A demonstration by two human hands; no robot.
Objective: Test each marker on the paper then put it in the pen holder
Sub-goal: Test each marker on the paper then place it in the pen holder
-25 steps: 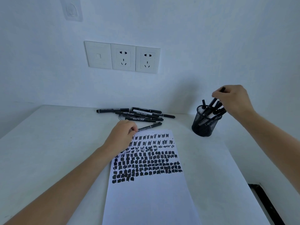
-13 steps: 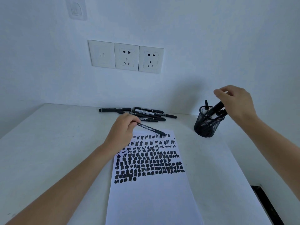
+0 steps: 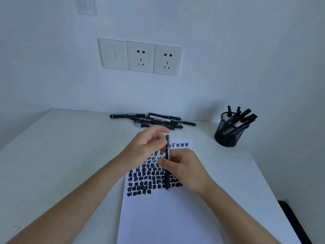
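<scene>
- Left hand (image 3: pixel 149 147) pinches the far end of a black marker (image 3: pixel 168 161) between fingers and thumb; fingers curled, otherwise empty
- The marker hangs above the scribbled paper (image 3: pixel 158 217); its long axis runs near to far, one end toward the wall, both hands touching it
- Right hand (image 3: pixel 186 170) grips the barrel's nearer half, fingers closed round it; uncapping looks next
- Pen holder (image 3: pixel 230 136) stands well apart, nearer the right hand

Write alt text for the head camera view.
Both hands, left hand and right hand, hold one black marker upright over a paper covered with black test scribbles. Behind lie loose markers; a mesh pen holder with markers stands at right.
</scene>
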